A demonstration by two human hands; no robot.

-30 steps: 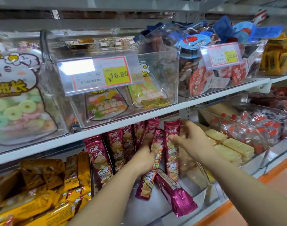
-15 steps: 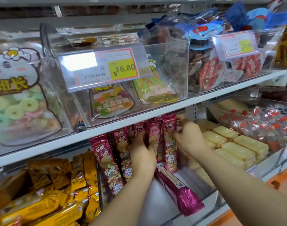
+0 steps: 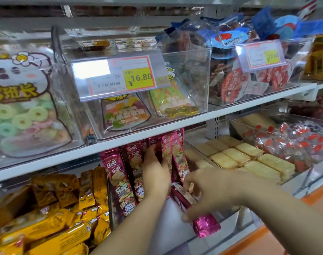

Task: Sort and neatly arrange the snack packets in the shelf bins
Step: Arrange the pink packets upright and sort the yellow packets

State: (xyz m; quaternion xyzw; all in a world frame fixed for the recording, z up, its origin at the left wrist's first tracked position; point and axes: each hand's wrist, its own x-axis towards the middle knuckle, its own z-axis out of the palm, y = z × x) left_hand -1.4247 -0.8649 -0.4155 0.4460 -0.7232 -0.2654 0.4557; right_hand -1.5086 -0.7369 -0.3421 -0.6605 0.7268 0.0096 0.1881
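Lower shelf, middle bin [image 3: 169, 225]: magenta snack packets [image 3: 120, 173] stand upright in a row. Left hand [image 3: 155, 173] presses flat against them, fingers straight. Right hand [image 3: 210, 192] curls fingers and thumb around a loose packet [image 3: 205, 226] lying on the bin floor.

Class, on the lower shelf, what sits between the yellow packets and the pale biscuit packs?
Head view: upright magenta packets, left hand against them, and a lying packet at the right hand.

Left grip [image 3: 156, 177] lies stretched forward with fingers extended; right grip [image 3: 212, 190], blurred, seems loosely curled, palm down.
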